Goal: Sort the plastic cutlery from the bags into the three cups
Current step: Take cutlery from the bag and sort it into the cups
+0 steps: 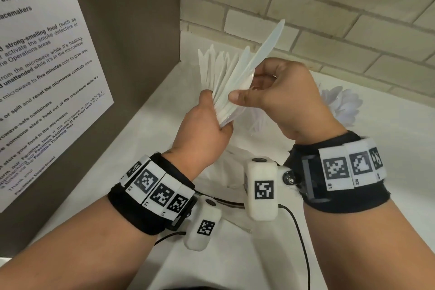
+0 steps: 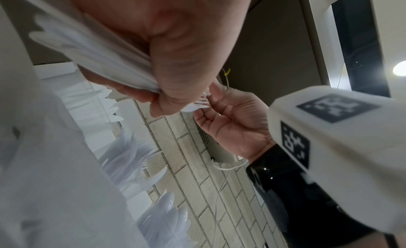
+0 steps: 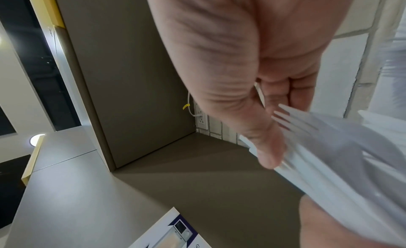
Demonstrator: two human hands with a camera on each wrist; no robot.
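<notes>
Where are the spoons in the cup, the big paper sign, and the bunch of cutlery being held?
spoons in the cup [image 2: 169,215], left wrist view, on a shiny bowl.
paper sign [image 1: 42,59], head view, on its printed text.
bunch of cutlery [image 1: 231,92], head view, mid-bundle between both hands.

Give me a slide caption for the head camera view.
Left hand grips a bundle of plastic cutlery while the right hand pinches one piece.

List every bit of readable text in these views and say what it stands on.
White printed microwave notice on the brown panel, edge-cropped:
"owave use"
"utensils"
"strong-smelling food (such as"
"five minutes"
"reset the microwave controls"
"Thank you!"
White marker tiles on the black right wristband: "R1", "R2"
Left wristband labels: too small to read.
</notes>
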